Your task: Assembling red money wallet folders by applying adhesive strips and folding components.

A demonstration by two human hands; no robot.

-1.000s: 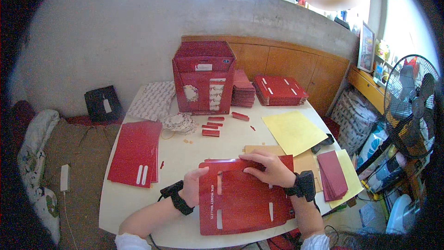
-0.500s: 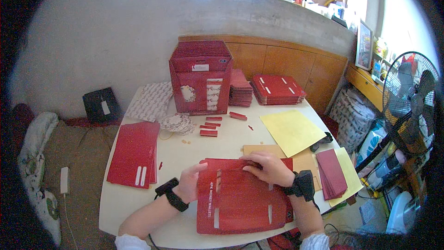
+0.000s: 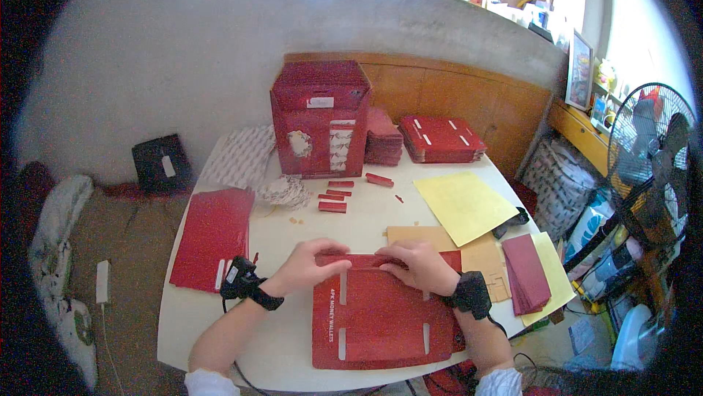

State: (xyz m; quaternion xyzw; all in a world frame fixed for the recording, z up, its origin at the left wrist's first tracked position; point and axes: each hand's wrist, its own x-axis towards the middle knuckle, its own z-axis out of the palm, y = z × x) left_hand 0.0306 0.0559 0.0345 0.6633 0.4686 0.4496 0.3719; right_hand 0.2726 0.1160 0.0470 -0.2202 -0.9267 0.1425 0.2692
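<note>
A red printed card panel [image 3: 399, 319] with white slots lies at the near edge of the table. My left hand [image 3: 304, 268] pinches its far edge towards the left corner, thumb on the near side and fingers behind. Further right along the same edge, my right hand [image 3: 419, 263] grips with curled fingers and thumb. Between the hands the edge looks slightly raised, like a narrow folded strip. Black bands with small boxes sit on both wrists.
Red card sheets [image 3: 212, 238] lie left. Behind stand a red display box [image 3: 320, 132], a maroon stack [image 3: 383, 138] and a red panel stack [image 3: 443, 140]. Yellow paper [image 3: 465, 206] and maroon pieces [image 3: 526, 274] lie right, with small red strips [image 3: 332, 207] mid-table. A fan [image 3: 648, 147] stands right.
My left hand has moved from the panel's left side up to its far edge and closed there. My right hand stays at that edge, shifted slightly.
</note>
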